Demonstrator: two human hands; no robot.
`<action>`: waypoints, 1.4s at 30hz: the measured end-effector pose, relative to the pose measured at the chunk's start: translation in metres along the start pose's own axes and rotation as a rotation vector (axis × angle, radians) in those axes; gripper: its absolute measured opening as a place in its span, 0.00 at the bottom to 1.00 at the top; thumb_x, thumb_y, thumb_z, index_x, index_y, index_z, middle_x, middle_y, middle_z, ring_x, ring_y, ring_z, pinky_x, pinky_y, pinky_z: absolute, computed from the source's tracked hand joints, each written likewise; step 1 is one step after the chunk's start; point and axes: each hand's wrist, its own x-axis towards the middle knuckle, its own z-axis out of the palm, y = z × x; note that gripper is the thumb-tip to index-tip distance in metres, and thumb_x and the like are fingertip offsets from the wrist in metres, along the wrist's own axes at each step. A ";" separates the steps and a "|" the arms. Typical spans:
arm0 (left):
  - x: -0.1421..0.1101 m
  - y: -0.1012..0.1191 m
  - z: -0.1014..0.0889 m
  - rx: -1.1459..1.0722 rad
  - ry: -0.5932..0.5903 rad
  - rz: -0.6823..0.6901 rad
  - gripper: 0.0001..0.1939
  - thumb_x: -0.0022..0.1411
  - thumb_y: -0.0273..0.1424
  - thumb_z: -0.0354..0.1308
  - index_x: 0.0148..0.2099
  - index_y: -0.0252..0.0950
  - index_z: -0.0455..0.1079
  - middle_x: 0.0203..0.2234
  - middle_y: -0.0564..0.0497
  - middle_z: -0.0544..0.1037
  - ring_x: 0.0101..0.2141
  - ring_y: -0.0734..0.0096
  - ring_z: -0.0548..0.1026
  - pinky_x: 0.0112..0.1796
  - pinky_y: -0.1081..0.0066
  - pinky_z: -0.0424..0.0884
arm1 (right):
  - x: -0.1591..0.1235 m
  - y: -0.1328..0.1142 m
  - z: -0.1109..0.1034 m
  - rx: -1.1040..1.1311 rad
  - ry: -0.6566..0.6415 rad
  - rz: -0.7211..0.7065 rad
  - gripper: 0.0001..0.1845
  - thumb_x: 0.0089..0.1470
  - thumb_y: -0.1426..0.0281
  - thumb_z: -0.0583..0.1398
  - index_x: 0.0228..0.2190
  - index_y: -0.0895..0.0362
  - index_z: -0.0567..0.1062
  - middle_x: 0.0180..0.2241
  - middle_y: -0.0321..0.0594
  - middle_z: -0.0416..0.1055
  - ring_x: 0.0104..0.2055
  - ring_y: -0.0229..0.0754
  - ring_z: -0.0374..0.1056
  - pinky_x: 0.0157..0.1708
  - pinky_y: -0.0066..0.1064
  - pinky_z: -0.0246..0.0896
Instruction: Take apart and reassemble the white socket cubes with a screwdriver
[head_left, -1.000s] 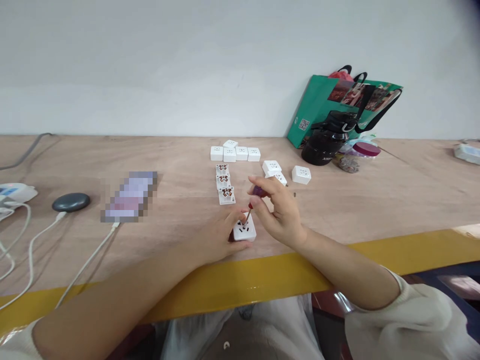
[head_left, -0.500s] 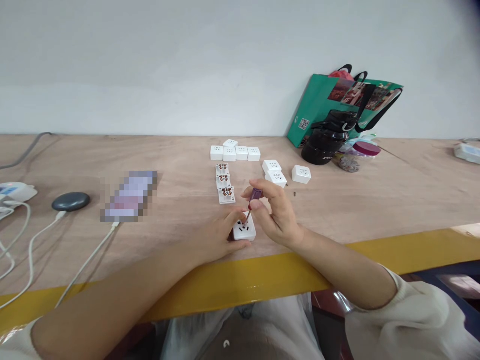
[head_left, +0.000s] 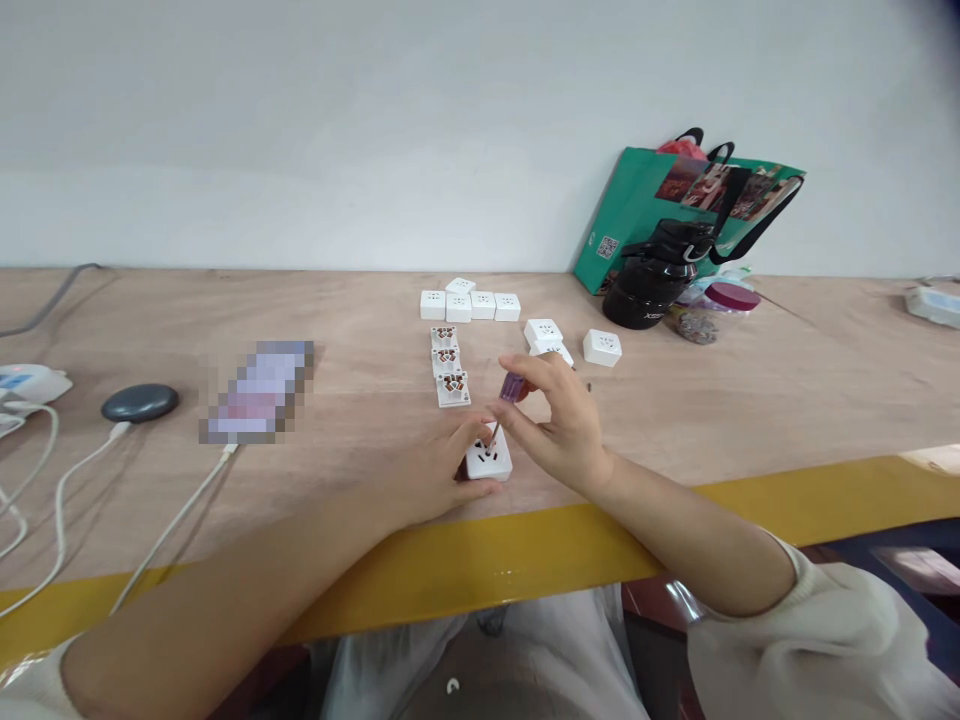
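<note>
The green tote bag [head_left: 637, 200] leans against the wall with its black handles up, a photo print on its side and a scrap of red plastic [head_left: 681, 151] poking from the top (what else it holds can't be seen). In front of it stand a black lidded bottle [head_left: 645, 290] and a jar with a maroon lid [head_left: 733, 297], beside a clear packet of small mixed items [head_left: 694, 326]. The white wall socket [head_left: 489, 458] sits on the plywood tabletop [head_left: 675, 400] just behind its yellow front edge [head_left: 480, 545]. The left hand [head_left: 427, 470] clamps it from the left, while the right hand [head_left: 559, 425] pinches a purple-handled screwdriver [head_left: 511, 387] between thumb and fingers, its thin shaft reaching down into the socket's face. Beyond them lie a row of white socket modules [head_left: 470, 306], three open socket bases with copper contacts [head_left: 452, 390], and more white modules [head_left: 602, 347] to the right, with one tiny dark screw [head_left: 589, 387] nearby. Farther left are a dark round puck [head_left: 140, 403], white cables [head_left: 60, 490] and a flat object [head_left: 255, 392] too pixelated to identify. The white device at the left edge [head_left: 26, 385] and the one at the right edge [head_left: 934, 306] are both cut off by the frame, and the fingers hide the screwdriver's tip.
</note>
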 end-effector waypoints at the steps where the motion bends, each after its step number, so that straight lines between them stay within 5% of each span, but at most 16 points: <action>1: 0.000 -0.001 0.000 0.003 -0.004 -0.001 0.20 0.59 0.40 0.58 0.50 0.39 0.59 0.52 0.46 0.67 0.52 0.57 0.66 0.51 0.56 0.64 | 0.000 0.001 0.000 -0.005 0.007 0.022 0.23 0.55 0.73 0.57 0.52 0.51 0.63 0.30 0.35 0.67 0.30 0.38 0.64 0.29 0.33 0.66; 6: 0.000 -0.001 0.000 0.010 -0.019 0.001 0.21 0.58 0.39 0.59 0.50 0.40 0.58 0.53 0.47 0.66 0.53 0.57 0.66 0.52 0.56 0.63 | -0.004 0.002 0.000 0.086 -0.017 0.073 0.26 0.57 0.75 0.50 0.57 0.51 0.57 0.35 0.39 0.69 0.32 0.38 0.67 0.30 0.35 0.69; 11: -0.001 -0.001 0.000 0.013 -0.006 0.020 0.20 0.60 0.38 0.58 0.51 0.40 0.58 0.53 0.47 0.67 0.54 0.58 0.64 0.53 0.58 0.62 | -0.003 0.000 0.000 -0.031 -0.030 0.008 0.27 0.56 0.73 0.56 0.56 0.51 0.59 0.28 0.35 0.66 0.28 0.39 0.63 0.28 0.34 0.66; 17: 0.000 -0.004 0.002 -0.003 0.020 0.017 0.22 0.59 0.40 0.58 0.53 0.40 0.57 0.53 0.46 0.66 0.53 0.57 0.65 0.52 0.57 0.63 | -0.004 -0.001 0.000 0.103 -0.023 0.044 0.25 0.57 0.75 0.51 0.56 0.50 0.57 0.35 0.39 0.68 0.32 0.39 0.67 0.30 0.35 0.68; 23: -0.001 -0.004 0.002 -0.022 0.035 0.019 0.18 0.59 0.40 0.57 0.48 0.40 0.60 0.49 0.47 0.69 0.50 0.59 0.67 0.51 0.58 0.64 | -0.001 -0.002 -0.001 -0.014 -0.011 0.014 0.25 0.56 0.74 0.56 0.55 0.50 0.59 0.29 0.36 0.68 0.29 0.39 0.65 0.28 0.34 0.67; 27: -0.001 -0.005 0.003 -0.021 0.055 0.030 0.20 0.59 0.42 0.57 0.50 0.41 0.58 0.50 0.46 0.68 0.51 0.57 0.66 0.51 0.56 0.64 | -0.004 -0.003 -0.001 0.124 -0.045 0.055 0.28 0.58 0.77 0.49 0.59 0.51 0.52 0.37 0.41 0.71 0.34 0.39 0.69 0.30 0.36 0.70; 30: -0.001 -0.003 0.002 -0.029 0.066 0.024 0.19 0.60 0.40 0.57 0.50 0.40 0.58 0.50 0.47 0.68 0.51 0.58 0.67 0.50 0.57 0.65 | -0.006 -0.002 0.000 0.198 -0.018 0.077 0.24 0.59 0.75 0.48 0.56 0.49 0.55 0.40 0.41 0.70 0.36 0.39 0.70 0.30 0.34 0.71; 35: -0.001 -0.003 0.002 -0.004 0.050 0.037 0.18 0.60 0.40 0.57 0.50 0.39 0.59 0.51 0.46 0.68 0.52 0.57 0.66 0.52 0.58 0.64 | -0.002 -0.002 -0.001 -0.003 0.021 0.037 0.21 0.55 0.71 0.58 0.50 0.50 0.64 0.31 0.36 0.68 0.30 0.39 0.66 0.29 0.34 0.68; 42: 0.000 -0.004 0.002 -0.022 0.053 0.033 0.21 0.60 0.41 0.56 0.51 0.40 0.58 0.53 0.45 0.66 0.54 0.57 0.65 0.53 0.56 0.62 | -0.002 -0.004 0.000 0.133 0.002 0.035 0.23 0.58 0.76 0.50 0.54 0.51 0.58 0.37 0.40 0.69 0.34 0.38 0.68 0.31 0.35 0.69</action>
